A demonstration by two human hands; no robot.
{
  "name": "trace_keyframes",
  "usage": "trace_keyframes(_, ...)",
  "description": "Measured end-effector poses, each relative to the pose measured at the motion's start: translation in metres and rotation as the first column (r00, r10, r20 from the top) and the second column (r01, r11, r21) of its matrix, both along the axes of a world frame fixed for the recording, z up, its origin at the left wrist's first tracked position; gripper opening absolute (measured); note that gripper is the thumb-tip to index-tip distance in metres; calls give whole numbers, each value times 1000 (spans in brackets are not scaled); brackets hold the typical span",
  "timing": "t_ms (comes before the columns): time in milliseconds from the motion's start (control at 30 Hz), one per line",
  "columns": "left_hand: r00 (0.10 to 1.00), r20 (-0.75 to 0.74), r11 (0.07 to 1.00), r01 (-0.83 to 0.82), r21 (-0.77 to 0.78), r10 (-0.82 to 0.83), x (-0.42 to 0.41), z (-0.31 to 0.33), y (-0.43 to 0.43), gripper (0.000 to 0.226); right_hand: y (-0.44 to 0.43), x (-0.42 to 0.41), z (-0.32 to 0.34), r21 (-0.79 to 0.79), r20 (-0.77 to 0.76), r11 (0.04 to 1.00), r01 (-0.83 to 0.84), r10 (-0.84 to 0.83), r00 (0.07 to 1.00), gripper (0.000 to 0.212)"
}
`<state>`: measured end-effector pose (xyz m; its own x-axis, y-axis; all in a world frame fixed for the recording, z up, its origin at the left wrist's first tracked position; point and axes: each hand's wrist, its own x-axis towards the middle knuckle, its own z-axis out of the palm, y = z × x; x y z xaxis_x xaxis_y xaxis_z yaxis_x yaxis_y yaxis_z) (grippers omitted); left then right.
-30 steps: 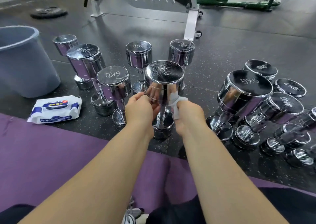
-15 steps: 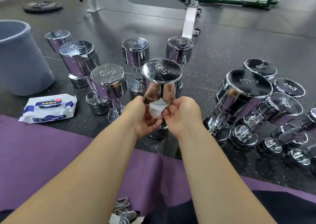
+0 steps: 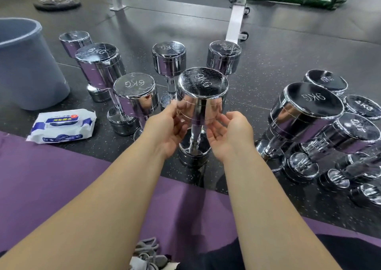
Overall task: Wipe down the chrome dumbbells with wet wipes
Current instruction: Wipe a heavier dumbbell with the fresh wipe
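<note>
While the dumbbell (image 3: 203, 100) stands on end on the floor (image 3: 268, 72), axis vertical, it sits between two spread, empty hands: left hand (image 3: 167, 129) against its top head, right hand (image 3: 228, 134) just beside.

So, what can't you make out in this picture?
Head view, the only one:
- Inside of the grey bin: hidden by its wall, cut off by the left edge.
- Print on the wet wipes pack: too small to read.
- Dumbbells at the right edge: blurred, cut off.
- Lower head of the 6KG dumbbell: mostly behind the left hand.
</note>
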<state>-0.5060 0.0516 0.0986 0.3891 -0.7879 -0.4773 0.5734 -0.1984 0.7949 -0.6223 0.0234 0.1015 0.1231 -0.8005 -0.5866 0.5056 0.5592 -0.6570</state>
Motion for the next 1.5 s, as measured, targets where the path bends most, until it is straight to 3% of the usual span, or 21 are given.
trace_keyframes(100, 992, 119, 998, -42, 55, 35, 3, -9, -2, 45, -5, 1, -3, -2, 59, 999, -38, 38, 998, 35)
trace_keyframes(167, 996, 66, 998, -53, -15, 54, 0, -7, -3, 47, -8, 0, -4, -18, 83, 998, -59, 60, 995, 40)
trace_keyframes(233, 998, -26, 995, -65, -80, 63, 0, -3, -2, 34, -9, -2, -4, -40, 104, 997, -66, 70, 992, 45)
trace_keyframes(333, 994, -10, 993, -108, -42, 108, 3, -5, 2, 15, -8, -4, -3, -53, 140, 996, -68, 75, 987, 47)
trace_keyframes(400, 996, -2, 996, -92, 14, 92, 3, -11, 3, 20, -7, -4, -3, -46, 140, 996, -74, 80, 987, 48)
trace_keyframes(567, 985, -112, 987, 138, 77, -129, -2, -12, 12, 51, -1, -4, -8, 15, 72, 991, -133, 132, 989, 49)
trace_keyframes(667, 973, -127, 977, 203, 62, -194, -2, -10, 16, 56, 6, -4, -9, 62, 102, 986, -156, 150, 983, 37)
trace_keyframes(800, 968, 0, 966, 249, 70, -249, 1, -2, 17, 50, 10, -12, 2, -1, 225, 996, -95, 93, 970, 21)
trace_keyframes(933, 971, 195, 982, 108, 152, -137, 3, -2, 13, 33, 3, -16, 6, -20, 132, 998, -58, 61, 989, 19)
trace_keyframes(1100, 972, 232, 994, -2, 107, -23, 0, -7, 3, 30, -22, -4, 2, -56, -53, 955, -290, 287, 956, 64)
trace_keyframes(1233, 973, 223, 998, 59, -26, -52, 1, -14, -12, 33, -46, -7, -14, -130, 102, 885, -448, 461, 881, 101)
trace_keyframes(1333, 977, 193, 990, 111, -85, -93, 2, -16, -22, 53, -52, -8, -16, -206, 259, 850, -485, 525, 811, 109)
trace_keyframes(1400, 974, 135, 979, 191, -73, -181, 8, -15, -23, 68, -52, -6, -15, -229, 261, 827, -513, 560, 786, 112)
trace_keyframes(1500, 960, -26, 954, 275, -118, -280, 16, -14, -22, 76, -50, -6, -24, -139, 199, 883, -448, 468, 861, 107)
